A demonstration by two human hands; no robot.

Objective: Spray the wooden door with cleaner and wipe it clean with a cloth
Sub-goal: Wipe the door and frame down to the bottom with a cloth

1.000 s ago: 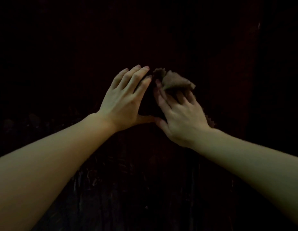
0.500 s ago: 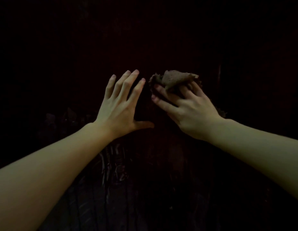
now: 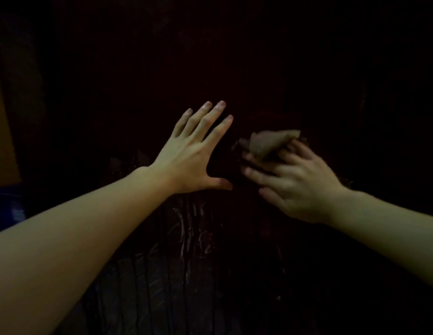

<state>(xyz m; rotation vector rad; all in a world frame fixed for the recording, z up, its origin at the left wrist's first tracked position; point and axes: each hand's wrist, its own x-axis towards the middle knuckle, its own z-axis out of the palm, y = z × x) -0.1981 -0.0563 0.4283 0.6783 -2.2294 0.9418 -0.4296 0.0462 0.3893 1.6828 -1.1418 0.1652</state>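
left hand (image 3: 189, 163): fingers spread wide, flat on the dark door (image 3: 162, 274), pointing 1 o'clock
right hand (image 3: 293, 180): presses a bunched cloth (image 3: 266, 143) on the door, fingers pointing 10 o'clock
cloth: long axis 9-to-3

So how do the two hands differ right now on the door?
The left hand lies flat with fingers straight and spread, holding nothing; the right hand has curled fingers bunching the brown cloth. The left looks sharp, the right slightly blurred. The left reaches higher than the right. Both are bare and set against the dark wooden door.
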